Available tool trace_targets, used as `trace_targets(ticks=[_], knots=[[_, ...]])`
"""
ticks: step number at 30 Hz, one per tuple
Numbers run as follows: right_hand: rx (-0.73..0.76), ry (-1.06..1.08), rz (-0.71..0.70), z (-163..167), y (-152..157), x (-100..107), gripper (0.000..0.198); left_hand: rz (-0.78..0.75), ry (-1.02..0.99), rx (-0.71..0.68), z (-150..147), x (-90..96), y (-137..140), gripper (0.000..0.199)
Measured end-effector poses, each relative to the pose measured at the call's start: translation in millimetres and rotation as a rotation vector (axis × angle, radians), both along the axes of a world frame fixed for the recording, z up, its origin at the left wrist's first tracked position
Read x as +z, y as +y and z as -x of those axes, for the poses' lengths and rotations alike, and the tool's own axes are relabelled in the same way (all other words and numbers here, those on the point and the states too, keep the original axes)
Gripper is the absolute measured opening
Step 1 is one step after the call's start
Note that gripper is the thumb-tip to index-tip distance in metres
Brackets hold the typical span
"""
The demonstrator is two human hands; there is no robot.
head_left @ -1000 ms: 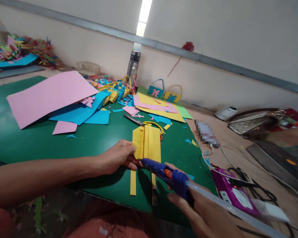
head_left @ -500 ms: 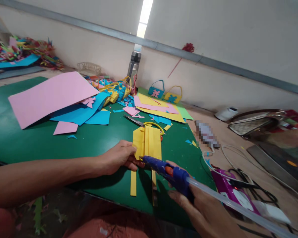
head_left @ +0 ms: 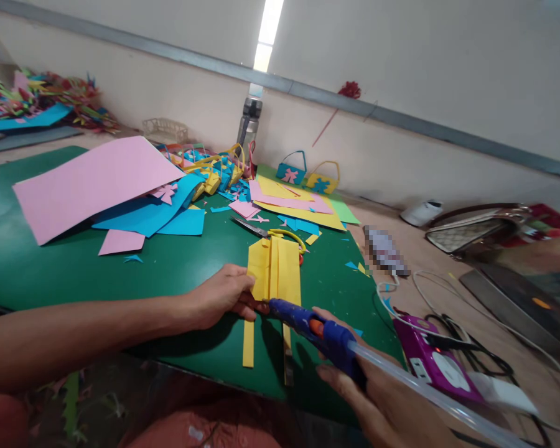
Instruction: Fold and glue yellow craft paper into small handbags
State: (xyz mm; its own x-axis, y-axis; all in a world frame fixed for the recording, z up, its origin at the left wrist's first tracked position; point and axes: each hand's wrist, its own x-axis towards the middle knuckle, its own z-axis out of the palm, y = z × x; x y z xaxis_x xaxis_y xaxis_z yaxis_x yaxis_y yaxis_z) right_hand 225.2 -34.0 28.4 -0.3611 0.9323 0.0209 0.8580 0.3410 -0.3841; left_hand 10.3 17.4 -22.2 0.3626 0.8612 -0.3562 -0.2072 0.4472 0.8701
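Note:
My left hand point(head_left: 231, 292) pinches the near left edge of a folded yellow paper piece point(head_left: 287, 267). Wrapped around the grip of a blue hot glue gun point(head_left: 303, 320) is my right hand point(head_left: 373, 386). The gun's tip is at the paper's near edge, close to my left fingertips, and a clear glue stick point(head_left: 415, 370) trails from its back. Two yellow paper strips lie toward me, the left one point(head_left: 248, 345) below my left hand. Just beyond the paper are scissors with yellow handles point(head_left: 287, 234), partly covered.
Pink sheet point(head_left: 98, 180) and blue sheets point(head_left: 144, 208) lie left on the green table point(head_left: 177, 267). Small paper bags point(head_left: 292, 172) stand at the back near a bottle point(head_left: 249, 127). A purple power strip point(head_left: 429, 354), cables and a handbag point(head_left: 476, 230) are at the right.
The glue gun's tip has shifted slightly down and right along the paper's near edge. My left hand keeps its hold; the whole view has drifted a little.

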Motion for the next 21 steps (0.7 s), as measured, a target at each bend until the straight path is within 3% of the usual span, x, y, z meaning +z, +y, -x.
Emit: trace_targets(ticks=[4, 9, 12, 16, 18, 21], knots=[[0.025, -0.013, 0.082, -3, -5, 2, 0.048, 0.000, -0.005, -0.007, -1, -0.2, -1, 0.025], [-0.125, 0.001, 0.085, -8, -12, 7, 0.044, -0.006, -0.018, -0.021, -1, -1.9, -2, 0.028], [-0.131, 0.057, -0.054, -14, -1, 3, 0.039, 0.006, -0.039, -0.014, 0, -3.6, -3, 0.032], [-0.049, 0.057, -0.477, -32, 36, -16, 0.033, 0.011, -0.060, -0.013, 0, -5.4, -3, 0.032], [-0.042, -0.143, -0.540, -40, 54, -24, 0.039, 0.011, -0.053, -0.007, 0, -5.8, -2, 0.029], [-0.150, -0.504, -0.545, -44, 74, -29, 0.042, 0.008, -0.056, 0.008, 1, -6.1, -1, 0.027]])
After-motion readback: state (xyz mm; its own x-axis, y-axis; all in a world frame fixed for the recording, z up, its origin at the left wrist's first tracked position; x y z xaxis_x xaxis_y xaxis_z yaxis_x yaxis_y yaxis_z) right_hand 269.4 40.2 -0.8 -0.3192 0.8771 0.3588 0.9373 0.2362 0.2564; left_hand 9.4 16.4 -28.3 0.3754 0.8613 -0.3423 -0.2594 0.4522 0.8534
